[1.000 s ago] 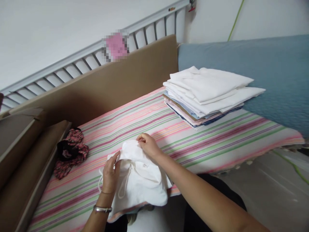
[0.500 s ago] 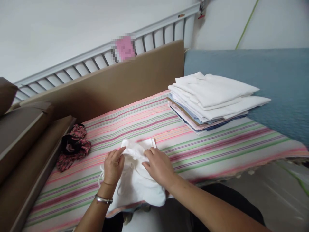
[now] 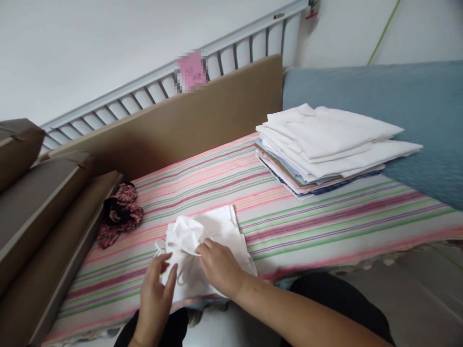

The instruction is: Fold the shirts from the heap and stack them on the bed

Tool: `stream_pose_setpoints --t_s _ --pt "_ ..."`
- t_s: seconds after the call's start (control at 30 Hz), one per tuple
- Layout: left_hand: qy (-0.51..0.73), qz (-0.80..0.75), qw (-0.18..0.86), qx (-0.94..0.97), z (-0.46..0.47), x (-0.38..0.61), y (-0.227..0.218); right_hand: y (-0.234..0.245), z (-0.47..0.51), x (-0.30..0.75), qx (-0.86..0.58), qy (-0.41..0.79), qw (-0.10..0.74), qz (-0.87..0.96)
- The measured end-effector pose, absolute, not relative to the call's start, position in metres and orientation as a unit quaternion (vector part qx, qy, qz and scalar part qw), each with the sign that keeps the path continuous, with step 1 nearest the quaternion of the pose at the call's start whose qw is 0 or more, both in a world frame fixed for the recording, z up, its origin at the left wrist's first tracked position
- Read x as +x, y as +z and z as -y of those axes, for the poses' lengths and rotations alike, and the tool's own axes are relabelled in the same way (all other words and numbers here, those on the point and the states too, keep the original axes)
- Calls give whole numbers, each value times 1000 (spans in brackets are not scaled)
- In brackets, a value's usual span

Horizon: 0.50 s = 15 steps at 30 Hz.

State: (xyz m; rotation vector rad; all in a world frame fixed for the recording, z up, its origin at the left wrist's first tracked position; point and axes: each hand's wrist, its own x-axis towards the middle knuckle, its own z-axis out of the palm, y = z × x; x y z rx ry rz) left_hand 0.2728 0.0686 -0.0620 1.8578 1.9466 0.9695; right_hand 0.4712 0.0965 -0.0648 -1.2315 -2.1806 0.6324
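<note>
A white cloth garment (image 3: 224,226) with thin white ties at its left side lies on the striped cover near the front edge. Part of it is bunched up in its upper left. My right hand (image 3: 219,265) pinches a fold of the garment near its middle, the thumb and fingertips together. Just to the left, my left hand (image 3: 158,284) has its fingers apart and holds nothing. It is close to the garment's lower left edge; whether a fingertip touches the cloth I cannot tell.
A stack of folded clothes (image 3: 325,144), white on top, sits on the striped cover (image 3: 202,185) at right. At left, a floral bundle (image 3: 121,214) lies against brown-sided cushions (image 3: 61,231). Behind are a brown backboard (image 3: 188,115) and a white radiator (image 3: 227,60).
My left hand has let go of the cloth and come down toward me, fingers spread. My right hand has moved slightly left and down with its fold. More of the garment now lies flat.
</note>
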Motion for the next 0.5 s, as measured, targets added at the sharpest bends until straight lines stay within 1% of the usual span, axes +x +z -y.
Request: stream_pose_setpoints --t_s 0.07,0.13,0.2,0.27,0.33,0.43,0.5 --pt "379 -684 314 537 -55 297 -64 -65 -98 468 -453 274 306 791" --pt "419 -647 475 424 -55 321 -66 -67 -100 465 -440 308 327 778" --pt "471 -605 551 330 -64 337 -67 -69 -101 465 -416 342 338 772" --pt "512 -591 564 266 -75 345 -66 -70 -105 468 -388 393 346 758" --pt "524 -597 561 234 -82 346 -64 -70 -114 477 -398 454 362 710" --pt "518 -606 556 234 -83 343 -59 -69 -132 493 -486 492 396 604" --pt "515 -607 553 247 -82 342 -56 -68 -142 499 -518 514 401 554"
